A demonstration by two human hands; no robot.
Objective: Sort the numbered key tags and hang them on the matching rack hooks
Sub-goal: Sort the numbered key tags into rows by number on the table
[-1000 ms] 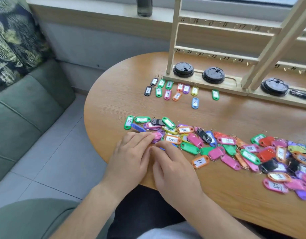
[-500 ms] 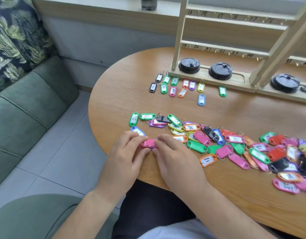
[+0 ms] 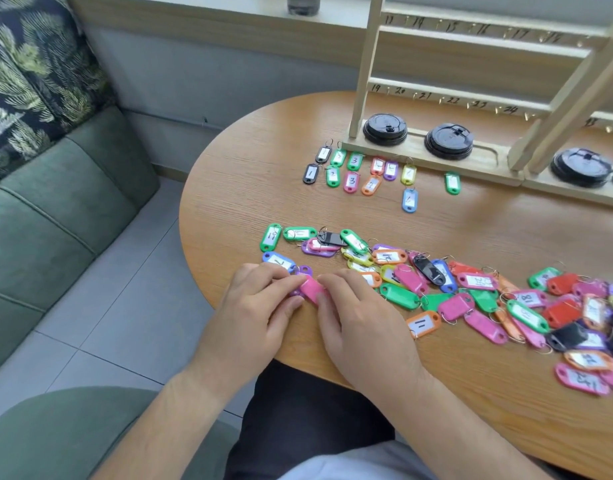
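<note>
A pink key tag (image 3: pixel 311 288) lies near the table's front edge, its blank side up. My left hand (image 3: pixel 260 306) and my right hand (image 3: pixel 360 317) pinch it between their fingertips from either side. A purple tag (image 3: pixel 303 271) peeks out just behind it. A long heap of coloured numbered tags (image 3: pixel 471 289) spreads to the right. Several sorted tags (image 3: pixel 371 173) lie in two short rows before the wooden rack (image 3: pixel 454 95), whose rails carry numbered hooks 13 to 24.
Three black round lids (image 3: pixel 384 128) sit on the rack's base. The round wooden table (image 3: pixel 249 188) ends just left of my hands. A green sofa (image 3: pixel 56 202) and tiled floor lie beyond. A dark bottle (image 3: pixel 303 3) stands on the sill.
My hands drew a pink tag out of the heap and now hold it between them. The head camera tilted, so the rack sits a little lower in view.
</note>
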